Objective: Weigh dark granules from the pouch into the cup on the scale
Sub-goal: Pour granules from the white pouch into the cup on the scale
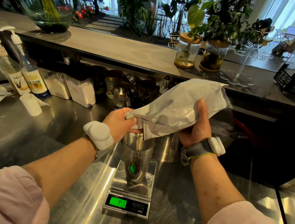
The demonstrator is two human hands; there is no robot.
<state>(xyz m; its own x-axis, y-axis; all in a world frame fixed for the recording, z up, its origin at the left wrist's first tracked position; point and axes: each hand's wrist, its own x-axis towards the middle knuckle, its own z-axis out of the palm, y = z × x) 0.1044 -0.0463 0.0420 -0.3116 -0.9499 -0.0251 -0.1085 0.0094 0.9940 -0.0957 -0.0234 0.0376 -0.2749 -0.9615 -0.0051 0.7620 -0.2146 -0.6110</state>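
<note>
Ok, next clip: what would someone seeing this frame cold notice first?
Probably the big crumpled silver pouch, tilted mouth-down over the steel cup in mid-frame, with the left hand pinching its mouth and the right hand propping up its body. Next, the bright green display of the scale under the cup. After that, the round glass vase of yellow stems on the far counter, upper left.

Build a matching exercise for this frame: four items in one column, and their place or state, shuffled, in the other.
Items:
1. crumpled white foil pouch
2. tall steel cup
3. digital scale with green display
4. small white plastic cup

States:
A. lies tipped over on the counter
B. stands on the scale
C. reads 950
D. tilted, mouth over the cup

Pairs: 1-D, 2-B, 3-C, 4-A
</note>
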